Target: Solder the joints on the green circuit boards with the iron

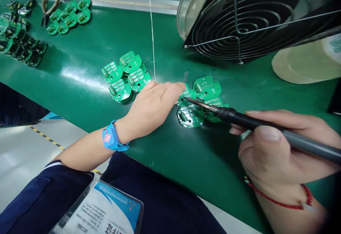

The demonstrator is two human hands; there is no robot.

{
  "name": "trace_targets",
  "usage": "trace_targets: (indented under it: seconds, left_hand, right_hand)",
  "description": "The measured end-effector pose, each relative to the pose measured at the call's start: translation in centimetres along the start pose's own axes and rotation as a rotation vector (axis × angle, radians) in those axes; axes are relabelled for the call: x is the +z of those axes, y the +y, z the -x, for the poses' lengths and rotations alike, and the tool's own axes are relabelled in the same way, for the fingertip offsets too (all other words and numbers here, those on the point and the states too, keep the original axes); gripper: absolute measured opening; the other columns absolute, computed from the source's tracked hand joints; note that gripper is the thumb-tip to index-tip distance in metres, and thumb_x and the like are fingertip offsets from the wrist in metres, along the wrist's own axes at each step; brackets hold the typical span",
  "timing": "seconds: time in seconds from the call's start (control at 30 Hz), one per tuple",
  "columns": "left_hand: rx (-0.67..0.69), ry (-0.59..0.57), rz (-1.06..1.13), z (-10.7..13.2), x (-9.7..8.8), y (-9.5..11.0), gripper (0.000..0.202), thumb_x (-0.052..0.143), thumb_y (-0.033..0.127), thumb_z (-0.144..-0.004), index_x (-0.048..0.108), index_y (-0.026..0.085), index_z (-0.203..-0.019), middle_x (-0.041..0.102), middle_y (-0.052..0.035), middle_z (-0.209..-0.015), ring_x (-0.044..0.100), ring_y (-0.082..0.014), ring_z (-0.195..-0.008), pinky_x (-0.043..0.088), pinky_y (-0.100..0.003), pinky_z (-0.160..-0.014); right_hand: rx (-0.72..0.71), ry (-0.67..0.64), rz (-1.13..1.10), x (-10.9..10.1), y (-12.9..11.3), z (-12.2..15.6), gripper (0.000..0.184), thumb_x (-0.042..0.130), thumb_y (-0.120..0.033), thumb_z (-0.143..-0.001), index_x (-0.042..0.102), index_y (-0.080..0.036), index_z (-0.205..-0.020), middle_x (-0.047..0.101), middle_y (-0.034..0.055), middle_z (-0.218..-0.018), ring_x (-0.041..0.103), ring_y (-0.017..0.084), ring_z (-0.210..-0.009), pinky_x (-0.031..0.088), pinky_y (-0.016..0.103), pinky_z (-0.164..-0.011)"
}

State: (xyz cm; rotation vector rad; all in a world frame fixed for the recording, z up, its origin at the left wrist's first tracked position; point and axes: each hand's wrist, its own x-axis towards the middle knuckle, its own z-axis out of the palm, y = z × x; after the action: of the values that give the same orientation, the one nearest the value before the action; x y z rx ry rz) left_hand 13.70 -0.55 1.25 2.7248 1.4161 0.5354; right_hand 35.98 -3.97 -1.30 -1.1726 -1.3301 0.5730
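Observation:
My right hand (277,148) grips a soldering iron (239,118) like a pen, its tip pointing left. That tip reaches a green circuit board (188,92) in a cluster of several boards. My left hand (153,106), with a blue wrist strap (112,137), has its fingers bent together over the same board. A thin pale solder wire (151,24) hangs from above and runs down into this left hand; the fingertips partly hide its end. Close by in the cluster lie a lower board (190,117) and an upper right board (207,87).
Stacked boards (119,91) sit left of my left hand on the green table (160,148). Farther left are more boards (70,19), pliers (48,10) and a dark-component stack (21,45). A fan with a wire grille (239,31) stands at upper right.

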Motion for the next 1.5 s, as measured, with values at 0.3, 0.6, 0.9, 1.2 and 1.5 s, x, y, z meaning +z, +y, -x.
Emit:
trace_targets:
  seconds: [0.3, 0.6, 0.9, 1.2, 1.5]
  left_hand:
    - [0.422, 0.018, 0.205, 0.4, -0.5, 1.8, 0.034, 0.029, 0.018, -0.105, 0.062, 0.017, -0.103, 0.071, -0.003, -0.09, 0.065, -0.0124, -0.084, 0.049, -0.025, -0.077]
    - [0.566, 0.144, -0.03, -1.1, -1.5, 2.3, 0.028, 0.038, 0.017, -0.102, 0.065, 0.019, -0.093, 0.066, 0.0007, -0.078, 0.058, -0.0124, -0.071, 0.039, -0.029, -0.065]
    - [0.167, -0.26, 0.222, -1.8, -1.7, 1.0, 0.022, 0.044, 0.02, -0.101, 0.063, 0.013, -0.091, 0.063, -0.0042, -0.089, 0.056, -0.0124, -0.077, 0.044, -0.024, -0.068]
    - [-0.138, -0.239, 0.509, -3.4, -1.4, 0.9, 0.016, 0.055, 0.009, -0.087, 0.069, 0.016, -0.089, 0.058, 0.0002, -0.082, 0.055, -0.0108, -0.074, 0.045, -0.024, -0.066]
    - [-0.089, 0.105, 0.258, -2.4, 0.2, -0.4, 0.022, 0.048, 0.012, -0.087, 0.069, 0.013, -0.082, 0.056, -0.0041, -0.079, 0.055, -0.014, -0.073, 0.047, -0.027, -0.066]
  right_hand:
    - [0.132, -0.268, 0.088, 0.2, -1.8, 0.5, 0.032, 0.066, -0.028, -0.087, 0.066, -0.033, -0.119, 0.074, -0.0019, -0.087, 0.068, 0.012, -0.064, 0.06, 0.028, -0.061]
    - [0.262, -0.291, 0.078, 0.4, -2.3, 0.7, 0.03, 0.069, -0.035, -0.083, 0.069, -0.03, -0.113, 0.072, -0.0007, -0.086, 0.067, 0.012, -0.066, 0.06, 0.026, -0.061]
    - [0.351, -0.125, 0.158, -2.3, -1.3, -2.6, 0.034, 0.072, -0.037, -0.08, 0.071, -0.023, -0.111, 0.068, 0.0004, -0.071, 0.062, 0.011, -0.054, 0.055, 0.025, -0.052]
    - [0.168, -0.016, 0.096, -3.5, 0.3, -0.7, 0.029, 0.072, -0.034, -0.08, 0.074, -0.024, -0.107, 0.071, 0.0021, -0.076, 0.064, 0.015, -0.055, 0.052, 0.028, -0.05]
    - [0.143, -0.031, 0.069, -3.9, 1.0, -0.6, 0.017, 0.074, -0.028, -0.077, 0.075, -0.024, -0.093, 0.069, 0.0005, -0.069, 0.064, 0.015, -0.05, 0.048, 0.026, -0.04]
